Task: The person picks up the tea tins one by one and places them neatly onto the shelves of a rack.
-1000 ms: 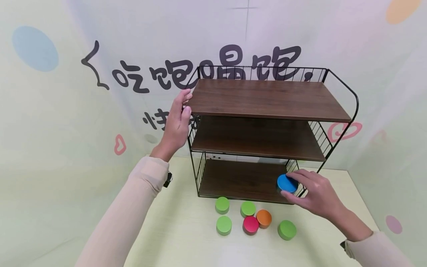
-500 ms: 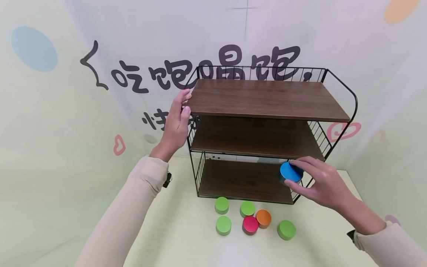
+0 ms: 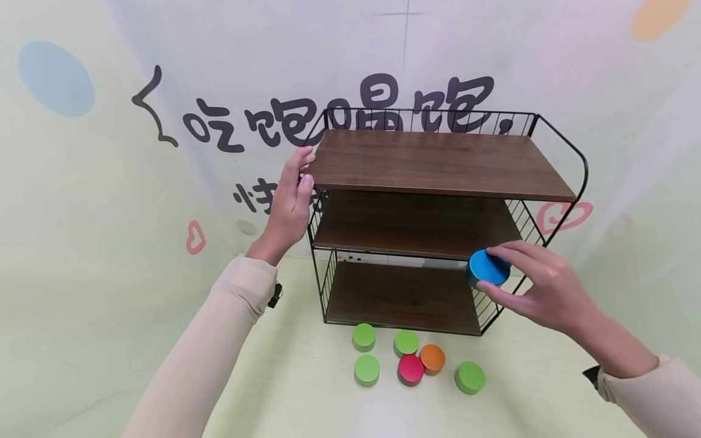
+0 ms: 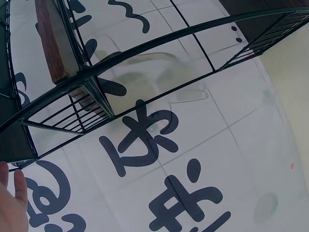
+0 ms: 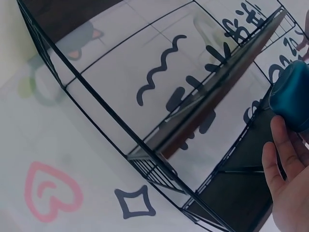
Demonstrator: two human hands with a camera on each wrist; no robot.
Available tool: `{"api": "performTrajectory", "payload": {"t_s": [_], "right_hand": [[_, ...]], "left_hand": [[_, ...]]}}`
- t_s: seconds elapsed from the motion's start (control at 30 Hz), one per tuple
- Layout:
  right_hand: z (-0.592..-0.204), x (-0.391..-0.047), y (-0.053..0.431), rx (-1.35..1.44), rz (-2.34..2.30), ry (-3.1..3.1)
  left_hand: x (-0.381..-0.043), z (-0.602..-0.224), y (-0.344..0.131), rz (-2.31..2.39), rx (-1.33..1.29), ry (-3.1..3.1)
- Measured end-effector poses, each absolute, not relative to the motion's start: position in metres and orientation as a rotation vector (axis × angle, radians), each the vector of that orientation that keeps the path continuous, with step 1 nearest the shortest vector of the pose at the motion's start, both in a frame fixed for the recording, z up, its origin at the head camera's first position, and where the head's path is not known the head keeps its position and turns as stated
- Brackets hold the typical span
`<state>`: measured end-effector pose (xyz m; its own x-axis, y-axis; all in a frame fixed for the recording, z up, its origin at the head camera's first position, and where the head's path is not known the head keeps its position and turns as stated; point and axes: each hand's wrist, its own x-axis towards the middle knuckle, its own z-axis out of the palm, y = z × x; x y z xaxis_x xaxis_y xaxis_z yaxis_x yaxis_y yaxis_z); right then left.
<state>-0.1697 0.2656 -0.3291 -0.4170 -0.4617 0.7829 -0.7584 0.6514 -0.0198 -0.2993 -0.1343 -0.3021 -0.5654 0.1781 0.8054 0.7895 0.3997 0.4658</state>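
Blue, smooth, round tin point(image 3: 489, 269) is in my right hand point(image 3: 550, 289): thumb on the near side, fingers on the far side, spread just to the tin's width. It's off the counter, at the right end of the three-tier rack of black wire and dark brown boards point(image 3: 438, 163), overlapping the brown middle shelf's point(image 3: 411, 225) front edge in head view. Can't tell the gap to that edge. Left hand point(image 3: 289, 204) is at the rack's upper left side, fingers loosely bent; can't tell if it grips or just rests.

My read on doing this well: firm pinch, steady wrist, lid level. Clear the shelf edge and the black front right post point(image 3: 561, 222) before any sideways move. Rack could skid if bumped, so left hand should brace it. Four green round tins point(image 3: 367, 370), one red round tin point(image 3: 411, 369) and one orange round tin point(image 3: 433, 358) stand on the pale counter point(image 3: 306, 389); forearm should pass high.
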Motion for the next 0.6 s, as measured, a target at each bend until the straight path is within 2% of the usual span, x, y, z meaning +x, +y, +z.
{"api": "performTrajectory", "payload": {"t_s": [0.6], "right_hand": [[-0.287,-0.172,0.274,0.929,0.506,-2.017]], "left_hand": [[-0.301,-0.303,-0.135,-1.148,-0.829,-1.978]]}}
